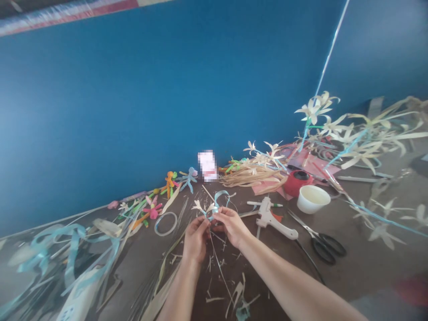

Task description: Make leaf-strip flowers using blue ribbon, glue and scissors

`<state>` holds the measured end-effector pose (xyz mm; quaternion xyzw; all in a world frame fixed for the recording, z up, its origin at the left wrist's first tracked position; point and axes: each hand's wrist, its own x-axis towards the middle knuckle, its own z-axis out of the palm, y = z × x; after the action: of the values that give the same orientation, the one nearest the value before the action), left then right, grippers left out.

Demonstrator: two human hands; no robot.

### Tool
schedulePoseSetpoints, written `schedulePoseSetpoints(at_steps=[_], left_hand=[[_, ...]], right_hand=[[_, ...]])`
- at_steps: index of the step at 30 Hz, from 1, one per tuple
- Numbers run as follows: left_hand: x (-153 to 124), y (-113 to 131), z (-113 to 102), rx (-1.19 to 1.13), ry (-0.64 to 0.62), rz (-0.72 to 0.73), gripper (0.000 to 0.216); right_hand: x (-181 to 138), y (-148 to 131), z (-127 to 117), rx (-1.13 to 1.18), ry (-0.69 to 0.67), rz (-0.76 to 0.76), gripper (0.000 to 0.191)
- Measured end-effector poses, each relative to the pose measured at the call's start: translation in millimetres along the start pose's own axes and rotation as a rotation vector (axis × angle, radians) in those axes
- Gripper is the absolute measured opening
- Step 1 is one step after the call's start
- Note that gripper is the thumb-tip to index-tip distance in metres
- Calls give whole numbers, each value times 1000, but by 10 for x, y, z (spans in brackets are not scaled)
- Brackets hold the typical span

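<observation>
Both hands meet above the middle of the dark tabletop (pixel 351 272). The left hand (pixel 195 238) is closed on a small pale flower (pixel 200 207), with the fingertips pinching it from below. The right hand (pixel 232 225) pinches a light blue ribbon (pixel 221 195) just at the flower, and this ribbon makes a loop behind the fingers. A thin stem (pixel 216 258) hangs down from the flower between the two wrists. Thin scraps of dry leaf lie on the tabletop under the forearms. Just to the right of the right hand lies a white glue gun (pixel 271 218), and further right are black scissors (pixel 323 244), both apart from the hands. Behind them stand a white cup (pixel 312 199) and a red round thing (pixel 297 182), close to each other. A heap of dry strips (pixel 254 177) lies near the blue wall (pixel 133 89). To the left of the hands a clear tape ring (pixel 166 223) lies flat, and beside it is a pink flower (pixel 152 210). Long blue bands (pixel 68 249) cover the left near corner, blurred. At the right, many pale flowers on stalks (pixel 321 111) rise over the tabletop. Nothing stands between the camera and the hands.
</observation>
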<state>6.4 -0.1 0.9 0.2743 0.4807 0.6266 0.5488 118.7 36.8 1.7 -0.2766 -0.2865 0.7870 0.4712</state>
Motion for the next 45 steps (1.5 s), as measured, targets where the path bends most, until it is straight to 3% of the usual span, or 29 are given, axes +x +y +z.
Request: schedulePoseSetpoints(at_steps=[13,20,23,26,29,32,37,45], left_hand=[[-14,23,18,-234,-45,-72,19],[-9,21,23,-211,-21,-30,21],[3,2,20,-132,18,9,23],[19,-14,-6,-80,59,27,22],[24,-11,-45,-62,88,-1,22],[17,5,-80,-34,81,-62,23],[-3,34,-98,-25,53,-109,22],[-35,65,-83,-86,78,-119,20]], right_hand=[[55,62,-68,87,1,28,13],[37,72,-35,15,44,6,18],[5,54,4,-89,56,-76,18],[-49,27,57,-340,52,-282,13],[-115,-8,100,-617,33,-443,8],[-171,-45,121,-779,9,-499,6],[-199,-64,136,-814,-3,-503,7],[-137,-14,120,-672,8,-464,9]])
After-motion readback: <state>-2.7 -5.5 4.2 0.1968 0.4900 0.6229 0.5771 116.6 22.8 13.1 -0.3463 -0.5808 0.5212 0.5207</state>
